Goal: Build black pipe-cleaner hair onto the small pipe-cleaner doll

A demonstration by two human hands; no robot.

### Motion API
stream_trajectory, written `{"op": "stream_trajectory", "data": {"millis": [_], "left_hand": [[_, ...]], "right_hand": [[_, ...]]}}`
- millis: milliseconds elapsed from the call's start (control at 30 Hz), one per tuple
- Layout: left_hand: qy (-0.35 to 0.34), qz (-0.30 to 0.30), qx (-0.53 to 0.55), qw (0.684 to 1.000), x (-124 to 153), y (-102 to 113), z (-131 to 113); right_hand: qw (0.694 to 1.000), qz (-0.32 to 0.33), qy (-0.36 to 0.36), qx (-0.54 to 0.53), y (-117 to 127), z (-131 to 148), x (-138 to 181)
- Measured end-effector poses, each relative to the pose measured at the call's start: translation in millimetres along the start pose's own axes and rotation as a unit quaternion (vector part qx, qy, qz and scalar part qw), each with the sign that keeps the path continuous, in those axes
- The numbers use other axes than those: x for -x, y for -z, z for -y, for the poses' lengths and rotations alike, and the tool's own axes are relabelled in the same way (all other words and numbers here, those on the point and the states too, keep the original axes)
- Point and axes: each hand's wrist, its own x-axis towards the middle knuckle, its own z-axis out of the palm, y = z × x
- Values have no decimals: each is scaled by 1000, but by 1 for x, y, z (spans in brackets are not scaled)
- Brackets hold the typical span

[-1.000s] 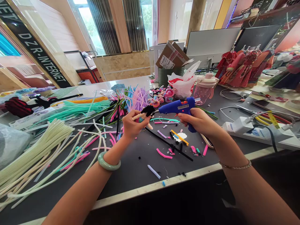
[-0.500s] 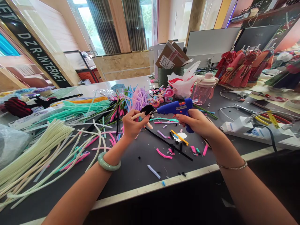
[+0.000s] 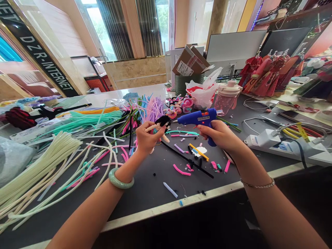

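Note:
My left hand [image 3: 149,137] is closed around a small pipe-cleaner figure [image 3: 164,121] with a black top and cream-coloured limbs; part of it is hidden by my fingers. In my right hand [image 3: 219,135] is a blue hot glue gun [image 3: 198,118], gripped by its handle, with its small red light lit. The gun's metal nozzle points left and stands just apart from the figure's black part. Below my hands, a long black pipe cleaner [image 3: 186,159] lies slantwise on the dark table [image 3: 135,207], among short cut pieces such as a yellow one [image 3: 199,152].
Bundles of cream pipe cleaners [image 3: 49,162] and green ones [image 3: 95,119] spread across the left. A power strip [image 3: 293,147] with plugs and cables lies at the right. Behind stand a pink drink bottle [image 3: 227,97], a plastic bag [image 3: 203,91] and a cardboard box [image 3: 190,60].
My right hand has drawn the glue gun slightly to the right, so its nozzle is now away from the figure. My left hand has hardly moved.

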Motion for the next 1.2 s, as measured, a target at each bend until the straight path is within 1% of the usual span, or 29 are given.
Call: {"op": "stream_trajectory", "data": {"millis": [200,333,500,600,700,800,867,900,1033,1200], "left_hand": [[15,6,13,1000,0,0,2],[17,14,27,999,0,0,3],[50,13,52,997,0,-1,3],[74,12,73,994,0,-1,1],[91,-7,92,992,-2,0,-1],[117,-37,120,985,-6,2,-1],[138,-55,141,979,-9,4,2],[151,-61,151,975,-10,5,3],[210,-43,197,957,-16,9,13],[256,-11,254,932,-22,14,19]], "right_hand": [[1000,8,13,-22,-1,3,2],[1000,-2,-13,-10,-2,4,3],[999,4,-1,-33,-4,3,3],[1000,-17,-15,2,-4,1,2],[996,-72,-28,55,-3,-6,-3],[973,-110,-64,190,-2,-17,-12],[951,-111,-88,276,-4,-25,-19],[945,-109,-94,295,-5,-29,-24],[933,-105,-102,328,-15,-42,-43],[922,-107,-108,355,-29,-50,-60]]}}
